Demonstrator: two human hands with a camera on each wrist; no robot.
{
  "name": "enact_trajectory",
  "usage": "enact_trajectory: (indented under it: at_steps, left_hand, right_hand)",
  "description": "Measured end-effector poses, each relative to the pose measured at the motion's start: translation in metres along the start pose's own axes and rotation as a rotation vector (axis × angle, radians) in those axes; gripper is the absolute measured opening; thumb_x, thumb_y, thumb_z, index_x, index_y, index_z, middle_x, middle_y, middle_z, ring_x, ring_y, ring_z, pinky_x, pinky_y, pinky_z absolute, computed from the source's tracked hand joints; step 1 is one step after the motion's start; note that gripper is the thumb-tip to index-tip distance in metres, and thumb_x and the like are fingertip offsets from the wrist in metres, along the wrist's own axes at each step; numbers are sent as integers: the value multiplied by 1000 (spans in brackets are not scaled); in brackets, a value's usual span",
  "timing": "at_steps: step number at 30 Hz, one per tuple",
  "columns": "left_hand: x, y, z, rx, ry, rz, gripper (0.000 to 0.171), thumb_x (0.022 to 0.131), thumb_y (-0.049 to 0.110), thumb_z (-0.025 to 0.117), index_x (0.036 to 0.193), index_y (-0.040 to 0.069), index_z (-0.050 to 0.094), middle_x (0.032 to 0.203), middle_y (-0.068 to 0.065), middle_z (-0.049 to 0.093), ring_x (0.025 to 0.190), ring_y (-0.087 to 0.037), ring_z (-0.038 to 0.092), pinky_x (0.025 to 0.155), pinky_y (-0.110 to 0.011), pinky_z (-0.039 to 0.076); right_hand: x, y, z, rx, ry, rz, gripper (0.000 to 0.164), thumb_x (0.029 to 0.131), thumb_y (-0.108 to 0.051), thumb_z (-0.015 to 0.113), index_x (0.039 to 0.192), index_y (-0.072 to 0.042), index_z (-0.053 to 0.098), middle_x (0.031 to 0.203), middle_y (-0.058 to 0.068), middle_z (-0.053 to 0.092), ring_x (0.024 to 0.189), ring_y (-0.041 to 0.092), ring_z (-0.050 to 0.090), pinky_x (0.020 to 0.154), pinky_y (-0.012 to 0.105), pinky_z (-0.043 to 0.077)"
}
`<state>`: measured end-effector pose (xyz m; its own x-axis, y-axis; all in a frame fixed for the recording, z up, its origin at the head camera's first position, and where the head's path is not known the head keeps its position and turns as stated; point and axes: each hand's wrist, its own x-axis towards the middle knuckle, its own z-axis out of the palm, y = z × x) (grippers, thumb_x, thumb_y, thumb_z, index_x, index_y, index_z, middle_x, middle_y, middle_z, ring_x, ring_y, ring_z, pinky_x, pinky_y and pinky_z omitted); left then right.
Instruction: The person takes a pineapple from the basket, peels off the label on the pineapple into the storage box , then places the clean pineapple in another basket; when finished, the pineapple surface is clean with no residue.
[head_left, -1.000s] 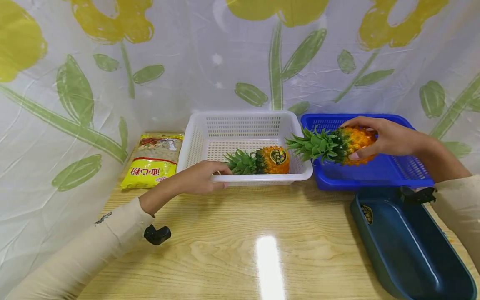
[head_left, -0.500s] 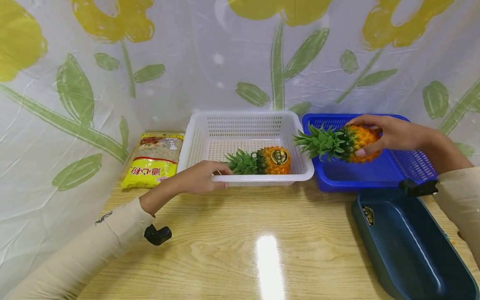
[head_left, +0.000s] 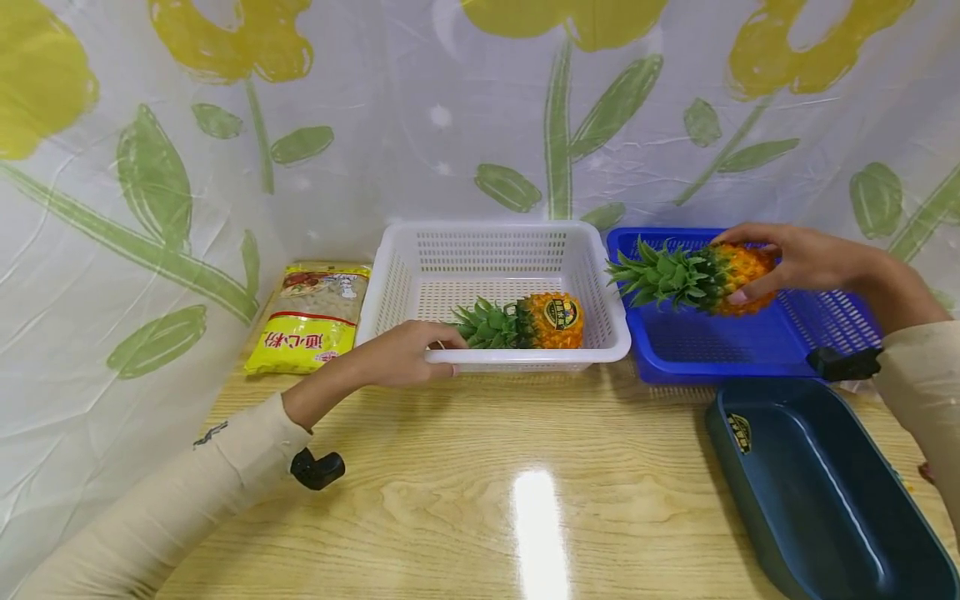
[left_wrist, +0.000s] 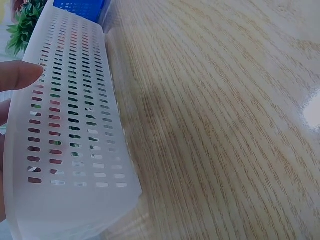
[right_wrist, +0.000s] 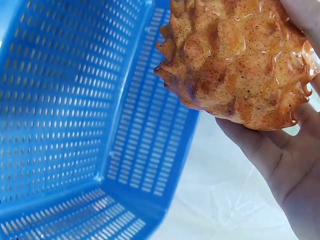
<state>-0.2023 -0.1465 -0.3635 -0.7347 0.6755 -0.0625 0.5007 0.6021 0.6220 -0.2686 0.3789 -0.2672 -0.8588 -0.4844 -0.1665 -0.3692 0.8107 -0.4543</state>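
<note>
My right hand (head_left: 817, 258) grips an orange pineapple (head_left: 746, 279) by its body, over the blue basket (head_left: 757, 367), with its green crown pointing left. From the right wrist view, the bumpy orange base of the pineapple (right_wrist: 240, 65) fills the space between thumb and fingers. At the front rim of the white basket (head_left: 525, 356), my left hand (head_left: 408, 354) holds the edge, thumb outside and fingers inside. Another pineapple (head_left: 555, 321) with a black and gold label lies in that basket, its crown right by the left fingers. The left wrist view shows the thumb (left_wrist: 22, 75) against the slotted wall.
A yellow food packet (head_left: 307, 321) lies left of the white basket. A dark green bin (head_left: 817, 492) stands at the front right, close to the blue basket. Behind everything hangs a flower-printed curtain (head_left: 360, 133). The wooden table (head_left: 465, 483) extends in front.
My right hand has carried the pineapple a little to the right and farther back, away from the white basket's corner. The left hand keeps its hold on the rim.
</note>
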Motion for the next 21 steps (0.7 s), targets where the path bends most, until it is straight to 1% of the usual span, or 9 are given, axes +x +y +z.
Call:
enact_trajectory:
  at_steps: [3, 7, 9, 11, 13, 14, 17, 19, 21]
  left_hand:
    - [0, 0, 0, 0, -2, 0, 24, 94, 19, 68, 117, 12, 71, 105, 0, 72, 90, -18, 63, 83, -37, 50]
    - [1, 0, 1, 1, 0, 1, 24, 94, 20, 68, 117, 12, 71, 104, -1, 72, 88, -18, 63, 82, -37, 50]
    - [1, 0, 1, 1, 2, -1, 24, 94, 20, 68, 116, 12, 72, 104, -1, 72, 88, -18, 63, 82, -37, 50]
    - [0, 1, 1, 2, 3, -4, 25, 94, 19, 69, 116, 11, 71, 104, -1, 73, 89, -17, 63, 83, -37, 50]
    - [0, 1, 0, 3, 3, -5, 24, 94, 19, 68, 116, 11, 71, 104, -1, 72, 89, -16, 63, 83, -37, 50]
    - [0, 1, 0, 3, 4, -5, 24, 94, 19, 68, 116, 11, 71, 104, -1, 72, 88, -15, 62, 83, -37, 50]
    - [0, 2, -1, 3, 3, -3, 24, 94, 19, 68, 116, 11, 71, 102, 0, 72, 85, -15, 61, 81, -36, 49]
    - [0, 2, -1, 5, 2, 0, 24, 94, 19, 68, 116, 10, 71, 102, -1, 72, 84, -14, 61, 80, -36, 49]
    - [-1, 3, -1, 6, 3, 3, 24, 94, 19, 68, 116, 10, 71, 102, -1, 72, 84, -14, 61, 80, -35, 49]
  right_hand:
    - [-1, 8, -4, -2, -5, 9, 72, 84, -12, 81, 147, -14, 46, 129, 11, 55, 94, 7, 60, 71, 25, 51]
    - [-3, 16, -8, -8, -5, 23, 70, 85, -10, 80, 146, -12, 46, 129, 12, 54, 96, 10, 61, 71, 25, 51]
    - [-4, 20, -9, -2, -6, 31, 69, 85, -9, 79, 146, -10, 46, 128, 13, 54, 102, 19, 63, 70, 25, 52]
    - [-5, 24, -10, -4, -8, 37, 70, 86, -9, 79, 146, -7, 45, 128, 16, 53, 107, 32, 62, 70, 25, 51]
    - [-5, 27, -11, -14, -13, 50, 70, 86, -10, 79, 146, -6, 44, 128, 19, 53, 109, 41, 60, 69, 25, 51]
    - [-5, 29, -12, -29, -13, 53, 70, 86, -11, 79, 146, -5, 44, 127, 19, 54, 108, 41, 60, 69, 25, 51]
    - [-5, 34, -12, -71, -16, 63, 70, 84, -14, 81, 144, -6, 47, 124, 19, 56, 100, 23, 62, 69, 26, 50]
    - [-5, 37, -12, -93, -17, 66, 69, 83, -14, 82, 143, -6, 49, 122, 17, 58, 92, 9, 59, 69, 26, 50]
    - [-4, 40, -11, -102, -21, 68, 70, 83, -14, 83, 143, -6, 49, 121, 16, 58, 88, 4, 56, 69, 26, 50]
